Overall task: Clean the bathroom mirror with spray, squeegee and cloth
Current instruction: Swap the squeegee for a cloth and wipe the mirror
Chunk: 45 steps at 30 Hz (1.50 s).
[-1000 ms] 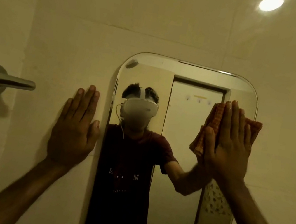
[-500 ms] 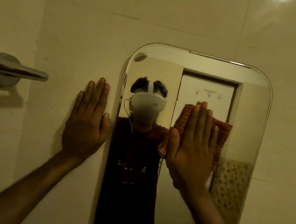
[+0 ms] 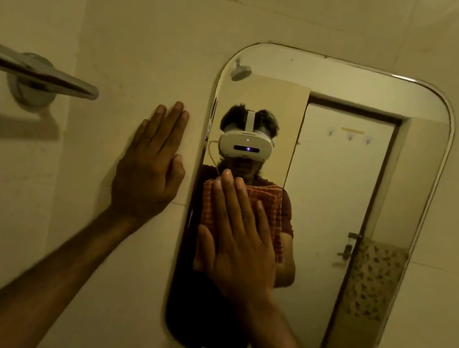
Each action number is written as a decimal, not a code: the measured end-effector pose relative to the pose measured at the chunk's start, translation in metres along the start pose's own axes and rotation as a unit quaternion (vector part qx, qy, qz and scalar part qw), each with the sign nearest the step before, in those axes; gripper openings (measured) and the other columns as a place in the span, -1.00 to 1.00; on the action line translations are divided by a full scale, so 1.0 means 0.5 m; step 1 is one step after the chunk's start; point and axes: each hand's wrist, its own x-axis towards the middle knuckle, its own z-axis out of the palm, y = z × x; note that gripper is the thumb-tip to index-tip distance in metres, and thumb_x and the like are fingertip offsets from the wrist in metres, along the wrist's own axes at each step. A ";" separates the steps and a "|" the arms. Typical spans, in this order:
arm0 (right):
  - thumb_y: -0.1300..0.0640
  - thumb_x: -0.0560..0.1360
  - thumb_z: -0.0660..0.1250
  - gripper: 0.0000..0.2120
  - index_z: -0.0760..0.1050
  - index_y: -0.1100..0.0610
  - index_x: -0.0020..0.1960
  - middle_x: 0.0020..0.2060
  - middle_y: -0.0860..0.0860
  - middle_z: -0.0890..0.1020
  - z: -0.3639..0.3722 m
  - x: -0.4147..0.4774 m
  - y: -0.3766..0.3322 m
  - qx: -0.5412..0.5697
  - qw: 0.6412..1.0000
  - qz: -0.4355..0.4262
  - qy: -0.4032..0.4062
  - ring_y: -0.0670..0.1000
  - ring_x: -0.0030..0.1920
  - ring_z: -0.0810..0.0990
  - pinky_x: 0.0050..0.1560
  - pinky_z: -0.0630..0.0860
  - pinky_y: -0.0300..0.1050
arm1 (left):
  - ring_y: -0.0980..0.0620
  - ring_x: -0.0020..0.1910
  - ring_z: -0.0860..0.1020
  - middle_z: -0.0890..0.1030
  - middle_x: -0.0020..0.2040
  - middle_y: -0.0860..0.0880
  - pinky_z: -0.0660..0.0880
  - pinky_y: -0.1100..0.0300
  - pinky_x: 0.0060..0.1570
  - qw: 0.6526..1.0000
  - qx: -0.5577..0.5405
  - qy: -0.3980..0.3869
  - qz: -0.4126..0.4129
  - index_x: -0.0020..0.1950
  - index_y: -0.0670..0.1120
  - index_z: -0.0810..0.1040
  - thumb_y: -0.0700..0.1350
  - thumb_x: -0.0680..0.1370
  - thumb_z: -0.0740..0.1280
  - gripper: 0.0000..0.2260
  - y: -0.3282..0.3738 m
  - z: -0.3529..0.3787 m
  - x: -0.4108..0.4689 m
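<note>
The right hand [image 3: 236, 244] lies flat on the orange checked cloth [image 3: 272, 207]. Its fingers are straight and a little apart, and the palm presses the fabric against the glass rather than gripping it. The cloth sits under the hand in the left half of the rounded rectangular wall mirror [image 3: 334, 208], about mid-height, with its top and right edges showing past the fingertips. The left hand [image 3: 147, 173] rests open on the beige tiled wall [image 3: 143, 25], fingers straight and close together. Its thumb is just beside the mirror's left edge but off the glass, so it looks like a brace.

The step in hand appears to be the cloth wipe. To do it well, the palm should carry even pressure across the whole pad of fabric, so that no bare skin meets the glass and leaves prints. The fingertips near the cloth's upper edge are the likeliest place for that. Strokes should overlap and run out to the curved rim, since the corners and the lower strip are easiest to miss. The bracing hand is best placed on the tile, clear of the glass.

Farther left, a chrome towel bar [image 3: 36, 74] juts from the wall, well apart from both hands. No spray bottle or squeegee is in view. In the dim light it cannot be told whether streaks remain on the glass.
</note>
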 end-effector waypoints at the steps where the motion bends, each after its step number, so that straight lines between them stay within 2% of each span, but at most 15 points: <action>1: -0.15 0.65 -0.01 -0.37 -0.04 0.07 0.64 0.64 0.00 -0.03 -0.005 -0.004 0.021 -0.003 1.000 0.016 0.006 0.00 0.63 -0.07 0.61 -0.17 0.00 | -0.01 0.65 0.02 0.12 0.65 -0.04 0.04 0.03 0.62 1.000 0.000 -0.002 0.000 0.64 -0.09 0.09 -0.13 0.62 0.08 -0.43 0.001 0.000 -0.001; 3: -0.15 0.65 -0.01 -0.37 -0.04 0.08 0.64 0.64 0.00 -0.03 -0.022 0.001 0.066 -0.010 0.999 0.044 0.017 0.01 0.63 -0.06 0.61 -0.19 0.01 | -0.02 0.65 0.02 0.12 0.65 -0.05 0.05 0.01 0.61 1.000 0.002 -0.008 0.000 0.64 -0.10 0.09 -0.13 0.62 0.07 -0.44 0.003 -0.002 -0.001; 7: -0.14 0.65 -0.02 -0.36 -0.03 0.11 0.63 0.64 0.03 -0.01 -0.061 0.004 0.163 -0.014 0.995 0.086 0.055 0.03 0.63 -0.05 0.62 -0.09 0.07 | -0.03 0.65 0.02 0.12 0.65 -0.06 0.04 0.01 0.62 1.000 0.005 -0.003 0.005 0.64 -0.11 0.08 -0.13 0.63 0.06 -0.44 0.005 -0.005 -0.002; 13: -0.11 0.65 -0.01 -0.35 -0.09 0.12 0.64 0.64 0.03 -0.03 -0.113 -0.052 0.342 -0.001 0.960 0.256 0.114 0.01 0.63 -0.10 0.62 -0.09 0.11 | -0.03 0.65 0.01 0.07 0.66 -0.03 -0.03 0.06 0.62 1.000 0.028 0.004 -0.002 0.65 -0.06 0.02 -0.10 0.65 0.01 -0.45 0.004 0.006 -0.008; 15: -0.10 0.64 0.00 -0.35 -0.09 0.14 0.64 0.64 0.05 -0.03 -0.106 -0.096 0.360 0.016 0.956 0.270 0.117 0.03 0.63 -0.10 0.61 -0.07 0.15 | -0.04 0.65 0.00 0.07 0.66 -0.05 -0.05 0.05 0.62 0.999 0.029 0.007 -0.011 0.65 -0.07 0.02 -0.10 0.65 0.00 -0.45 0.016 0.006 -0.005; 19: -0.08 0.64 -0.01 -0.34 -0.13 0.13 0.64 0.64 0.03 -0.08 -0.062 -0.214 0.335 0.033 0.959 0.263 0.098 0.07 0.63 -0.09 0.61 -0.04 0.18 | -0.06 0.65 -0.01 0.06 0.66 -0.09 -0.07 0.05 0.62 0.999 0.007 -0.002 -0.034 0.65 -0.10 0.01 -0.12 0.65 0.02 -0.45 0.042 0.006 -0.046; 24: -0.08 0.64 -0.04 -0.34 -0.05 0.23 0.62 0.63 0.14 -0.01 -0.010 -0.346 0.292 0.015 0.960 0.270 0.071 0.16 0.63 -0.03 0.59 0.00 0.22 | -0.05 0.65 -0.03 0.05 0.66 -0.11 -0.06 0.02 0.62 1.000 0.008 -0.008 -0.029 0.65 -0.11 0.01 -0.13 0.64 0.02 -0.44 0.055 0.013 -0.072; 29: -0.11 0.65 -0.08 -0.35 -0.08 0.20 0.63 0.63 0.12 -0.02 0.014 -0.387 0.268 0.014 0.954 0.292 0.068 0.16 0.63 -0.02 0.60 -0.06 0.15 | -0.07 0.65 -0.04 0.05 0.65 -0.11 -0.05 0.00 0.63 0.999 0.007 -0.007 -0.035 0.65 -0.10 -0.02 -0.16 0.61 0.05 -0.41 0.059 0.013 -0.069; 35: -0.10 0.64 -0.10 -0.36 -0.08 0.18 0.63 0.63 0.08 -0.03 0.055 -0.419 0.185 0.001 0.941 0.331 0.074 0.14 0.63 -0.01 0.60 -0.04 0.16 | 0.03 0.62 -0.10 0.07 0.64 -0.15 -0.11 0.06 0.62 0.999 0.011 -0.003 -0.036 0.64 -0.13 0.00 -0.19 0.59 0.08 -0.39 0.056 0.014 -0.075; 42: -0.11 0.65 -0.07 -0.37 -0.03 0.17 0.63 0.63 0.08 0.01 0.109 -0.374 -0.009 -0.019 0.969 0.240 0.054 0.12 0.62 0.03 0.60 -0.08 0.14 | 0.03 0.61 -0.09 0.10 0.63 -0.19 -0.08 0.04 0.62 0.999 0.006 0.018 -0.027 0.63 -0.18 0.04 -0.19 0.62 0.08 -0.43 0.051 0.017 -0.076; 45: -0.13 0.65 -0.06 -0.37 0.00 0.15 0.63 0.63 0.08 0.01 0.130 -0.340 -0.079 -0.044 0.979 0.198 0.036 0.10 0.63 0.02 0.60 -0.10 0.12 | -0.11 0.64 0.00 0.13 0.62 -0.23 -0.06 0.01 0.62 0.999 -0.002 0.025 -0.019 0.62 -0.21 0.07 -0.23 0.61 0.11 -0.43 0.047 0.024 -0.076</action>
